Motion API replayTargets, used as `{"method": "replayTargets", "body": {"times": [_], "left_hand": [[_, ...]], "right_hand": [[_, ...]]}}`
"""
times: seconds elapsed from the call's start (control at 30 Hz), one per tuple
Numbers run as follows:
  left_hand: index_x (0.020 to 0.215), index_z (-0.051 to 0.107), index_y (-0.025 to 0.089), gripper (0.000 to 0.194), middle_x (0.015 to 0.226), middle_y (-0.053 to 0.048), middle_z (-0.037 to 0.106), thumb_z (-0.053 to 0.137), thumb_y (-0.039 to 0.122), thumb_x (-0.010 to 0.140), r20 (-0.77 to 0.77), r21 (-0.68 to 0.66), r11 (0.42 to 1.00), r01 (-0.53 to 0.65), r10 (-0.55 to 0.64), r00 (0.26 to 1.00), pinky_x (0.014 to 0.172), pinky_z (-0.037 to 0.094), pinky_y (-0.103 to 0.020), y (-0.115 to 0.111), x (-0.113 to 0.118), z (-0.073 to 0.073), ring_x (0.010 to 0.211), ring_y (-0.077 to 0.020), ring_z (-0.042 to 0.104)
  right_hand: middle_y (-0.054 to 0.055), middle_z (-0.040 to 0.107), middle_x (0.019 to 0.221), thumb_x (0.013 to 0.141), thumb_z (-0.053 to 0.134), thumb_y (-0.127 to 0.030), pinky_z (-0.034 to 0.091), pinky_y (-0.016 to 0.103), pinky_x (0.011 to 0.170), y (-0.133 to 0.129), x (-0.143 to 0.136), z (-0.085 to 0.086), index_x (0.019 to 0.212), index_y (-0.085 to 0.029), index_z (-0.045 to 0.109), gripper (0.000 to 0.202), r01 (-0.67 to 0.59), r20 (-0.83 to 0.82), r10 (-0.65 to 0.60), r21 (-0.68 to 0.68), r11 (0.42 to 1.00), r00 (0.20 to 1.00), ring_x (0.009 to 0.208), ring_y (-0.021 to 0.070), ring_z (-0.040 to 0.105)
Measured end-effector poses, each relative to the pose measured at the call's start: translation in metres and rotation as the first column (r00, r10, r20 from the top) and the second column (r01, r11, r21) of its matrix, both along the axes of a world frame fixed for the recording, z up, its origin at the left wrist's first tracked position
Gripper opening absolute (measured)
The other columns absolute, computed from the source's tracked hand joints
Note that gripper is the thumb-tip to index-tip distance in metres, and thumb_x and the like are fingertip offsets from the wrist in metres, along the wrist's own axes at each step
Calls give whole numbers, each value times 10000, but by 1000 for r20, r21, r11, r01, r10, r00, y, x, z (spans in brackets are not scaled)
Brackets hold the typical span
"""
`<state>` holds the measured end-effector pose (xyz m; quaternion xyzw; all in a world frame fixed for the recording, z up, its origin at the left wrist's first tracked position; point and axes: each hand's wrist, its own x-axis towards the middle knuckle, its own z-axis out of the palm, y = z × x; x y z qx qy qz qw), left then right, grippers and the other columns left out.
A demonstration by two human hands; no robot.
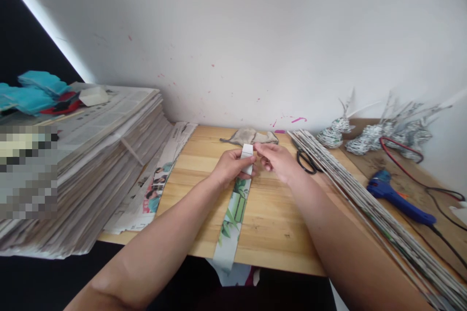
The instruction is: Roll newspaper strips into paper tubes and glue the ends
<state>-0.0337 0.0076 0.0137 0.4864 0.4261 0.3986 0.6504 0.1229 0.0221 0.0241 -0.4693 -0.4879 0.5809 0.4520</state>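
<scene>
Plainly, everything centres on the printed paper strip, which lies lengthwise away from the person's body across the wooden table. Its near end reaches the table's front edge, green leaves facing up, and its long axis leans a little to the right as it goes farther off. The far end is plain white, with a dark line across it, and sits between the two hands.

From where I stand, the left hand has the firmer claim: it comes in from the strip's left side and pinches the white end, thumb laid across the top and fingertips showing past the other edge. The right hand is on the opposite side, fingers half curled, thumb and forefinger close together at the strip's far right corner. Whether they touch the paper or stop just beside it, I can't tell.

Just beyond the white end lies a crumpled grey cloth, near the wall. Black-handled scissors rest to the right of the right hand, beside a bundle of thin paper rods. Farther right is a blue glue gun; well off to the left rises a tall newspaper stack.
</scene>
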Motion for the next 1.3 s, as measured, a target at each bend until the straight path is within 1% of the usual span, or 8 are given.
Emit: {"method": "replayTargets", "body": {"times": [0.07,0.13,0.27,0.47,0.73,0.97,1.07,1.3], "left_hand": [[862,644,127,389,716,-62,669,752,443,662,-3,3,1000,1,-1,1000,505,502,-236,1,-1,-1,607,-157,649],[839,650,122,373,712,-63,667,745,442,674,8,11,1000,20,-20,1000,521,503,-235,1,0,-3,613,-150,645],[820,658,116,355,709,-72,669,737,436,687,14,27,998,54,-54,998,541,496,-223,0,3,-8,634,-144,645],[833,652,106,338,721,-72,668,728,411,708,41,29,997,70,-71,997,554,504,-217,-3,6,-7,642,-133,640],[900,660,102,376,764,-87,679,703,434,729,41,24,995,99,-100,994,599,524,-229,-5,7,-4,672,-135,645],[841,645,134,322,717,-68,678,692,431,726,-158,143,984,111,-88,983,567,516,-245,-5,7,-5,654,-153,647],[849,637,136,303,726,-76,685,668,419,747,-141,117,989,92,-75,987,563,517,-249,-5,8,-6,659,-162,657],[868,640,132,369,772,-88,698,661,479,746,-91,108,984,139,-129,987,597,522,-254,-5,7,-9,719,-178,675]], "right_hand": [[-20,529,567,657,741,-476,252,193,392,-1,3,0,842,-135,715,389,-83,84,79,45,996,993,487,71,419],[-29,510,531,666,737,-449,254,200,401,-2,3,0,841,-132,724,362,-97,115,87,77,992,990,476,70,400],[-38,503,480,643,749,-412,222,208,389,-3,-4,-2,733,-132,712,296,-2,99,-6,85,996,995,430,56,353],[-30,544,489,581,790,-404,213,204,353,-5,-13,-2,652,-145,648,304,82,-1,-82,7,997,997,392,59,392],[-33,546,475,584,793,-415,213,211,336,-4,-12,-3,639,-161,603,322,98,-17,-98,-26,995,995,353,65,402],[-38,526,459,556,800,-414,249,211,346,-4,-14,-5,605,-166,577,337,110,-26,-111,-34,993,993,371,70,405],[-40,523,451,548,805,-402,254,205,346,-5,-16,-4,590,-160,578,334,129,-45,-130,-25,991,990,376,67,410],[-39,528,439,551,815,-413,271,205,320,-8,-17,-1,582,-173,555,356,121,-66,-123,-45,992,990,357,75,417]]}}
